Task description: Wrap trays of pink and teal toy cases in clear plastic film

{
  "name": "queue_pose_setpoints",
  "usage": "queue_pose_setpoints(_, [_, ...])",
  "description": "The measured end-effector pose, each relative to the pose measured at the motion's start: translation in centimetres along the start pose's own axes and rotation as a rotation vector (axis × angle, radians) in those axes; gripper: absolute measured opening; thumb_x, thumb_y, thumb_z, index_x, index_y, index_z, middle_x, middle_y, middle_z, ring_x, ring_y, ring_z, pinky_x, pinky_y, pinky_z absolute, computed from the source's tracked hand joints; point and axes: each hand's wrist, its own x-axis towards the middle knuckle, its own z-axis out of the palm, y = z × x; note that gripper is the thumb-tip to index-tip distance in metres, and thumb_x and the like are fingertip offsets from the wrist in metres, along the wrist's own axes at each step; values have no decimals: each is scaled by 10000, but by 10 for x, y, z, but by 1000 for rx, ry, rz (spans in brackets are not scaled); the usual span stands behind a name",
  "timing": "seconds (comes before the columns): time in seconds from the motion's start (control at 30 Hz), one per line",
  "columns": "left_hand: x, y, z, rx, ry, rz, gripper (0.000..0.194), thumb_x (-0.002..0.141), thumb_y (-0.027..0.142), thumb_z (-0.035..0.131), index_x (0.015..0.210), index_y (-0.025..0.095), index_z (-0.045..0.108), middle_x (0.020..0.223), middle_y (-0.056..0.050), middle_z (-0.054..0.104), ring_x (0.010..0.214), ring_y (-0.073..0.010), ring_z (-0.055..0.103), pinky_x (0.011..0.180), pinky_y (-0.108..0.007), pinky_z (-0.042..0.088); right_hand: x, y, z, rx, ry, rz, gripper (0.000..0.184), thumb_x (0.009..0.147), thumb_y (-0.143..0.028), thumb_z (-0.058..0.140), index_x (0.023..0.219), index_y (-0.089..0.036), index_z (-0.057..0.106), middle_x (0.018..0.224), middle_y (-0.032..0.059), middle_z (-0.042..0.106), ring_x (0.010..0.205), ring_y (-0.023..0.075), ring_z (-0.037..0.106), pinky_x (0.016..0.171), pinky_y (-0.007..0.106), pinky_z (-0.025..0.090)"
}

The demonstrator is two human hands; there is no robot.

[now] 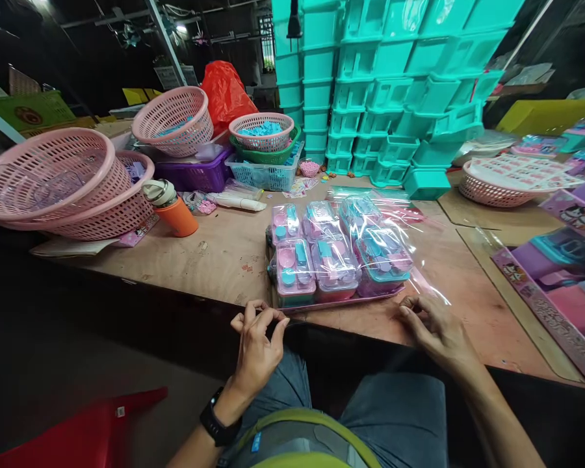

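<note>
A shallow pink tray point(331, 303) sits at the table's front edge with several small toy boxes point(335, 268) in it, pink, purple and teal under clear lids. Shiny clear plastic film point(422, 276) lies over the boxes and spreads out to the right. By the tray's front left corner, my left hand point(260, 348) has thumb and forefinger pinched together; what they hold is too small to make out. My right hand point(436, 328) is curled at the front right corner, its fingertips closed close to the film. Whether the film is between them is hidden.
Pink baskets point(90, 224) and an orange bottle point(175, 218) stand on the left. Teal bins point(361, 97) are stacked high behind the tray. To the right are a basket of printed sheets point(497, 192) and another box of toys point(541, 296). A red chair point(82, 426) is below left.
</note>
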Motion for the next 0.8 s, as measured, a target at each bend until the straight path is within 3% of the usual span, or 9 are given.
queue_pose_setpoints(0.17, [2,3,5,90,126,130,187,912,100,654,765,213,632,748,1,736,941,-260,632,845,-399,277,-3,9,14,-219,136,-147,153,1003,-320,545,881,-241,593,820,27,672,773,230,626,724,356,432])
queue_pose_setpoints(0.37, [4,3,9,144,233,225,171,916,98,667,790,209,636,700,15,728,890,-258,618,838,-407,258,1,-2,26,-455,248,-117,170,1033,-299,483,931,-212,588,890,68,697,809,266,611,722,367,335])
queue_pose_setpoints(0.8, [8,3,11,110,253,228,199,890,83,689,756,214,622,627,31,699,916,-267,626,856,-414,251,6,-3,32,-502,276,-65,172,1019,-317,500,933,-203,596,852,61,698,778,259,597,755,372,294])
